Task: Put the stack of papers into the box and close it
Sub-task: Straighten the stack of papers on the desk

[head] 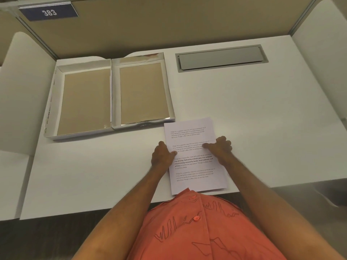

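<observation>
A stack of white printed papers (191, 136) lies flat on the white desk (262, 113), near its front edge. My left hand (162, 153) grips the stack's left edge, thumb on top. My right hand (220, 147) holds the right edge, thumb pressed on the top sheet. An open white box (112, 126) with brown inner panels lies spread in two halves at the left back of the desk, its near right corner almost touching the papers' top left corner. Both halves hold nothing.
A grey cable hatch (221, 58) is set into the desk at the back right. Tan partition walls (169, 25) close off the back and sides, with a blue sign reading 383 (49, 12) at the top left. My orange shirt (202, 228) meets the desk's front edge.
</observation>
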`<action>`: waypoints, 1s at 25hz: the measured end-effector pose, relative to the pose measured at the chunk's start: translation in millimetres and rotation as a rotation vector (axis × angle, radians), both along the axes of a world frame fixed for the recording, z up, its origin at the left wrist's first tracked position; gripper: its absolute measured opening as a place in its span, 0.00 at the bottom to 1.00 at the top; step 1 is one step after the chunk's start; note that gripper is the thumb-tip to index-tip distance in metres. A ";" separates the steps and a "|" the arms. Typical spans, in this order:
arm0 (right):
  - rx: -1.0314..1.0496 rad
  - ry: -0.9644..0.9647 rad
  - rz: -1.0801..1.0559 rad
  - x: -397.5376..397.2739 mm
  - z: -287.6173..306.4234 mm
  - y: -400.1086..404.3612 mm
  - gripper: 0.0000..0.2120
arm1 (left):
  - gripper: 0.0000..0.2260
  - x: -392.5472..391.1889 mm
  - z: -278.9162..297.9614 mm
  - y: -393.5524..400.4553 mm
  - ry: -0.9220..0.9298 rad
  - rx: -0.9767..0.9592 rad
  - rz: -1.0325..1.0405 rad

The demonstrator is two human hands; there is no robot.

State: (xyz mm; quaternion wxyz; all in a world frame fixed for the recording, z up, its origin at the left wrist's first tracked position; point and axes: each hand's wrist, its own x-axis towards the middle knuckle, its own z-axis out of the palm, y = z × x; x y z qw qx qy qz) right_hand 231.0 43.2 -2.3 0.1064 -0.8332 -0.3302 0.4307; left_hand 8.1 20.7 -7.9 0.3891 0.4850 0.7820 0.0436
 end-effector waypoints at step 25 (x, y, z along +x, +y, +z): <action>-0.031 0.597 -0.186 19.1 7.7 9.5 0.25 | 0.21 1.6 -0.4 0.6 0.009 0.009 -0.004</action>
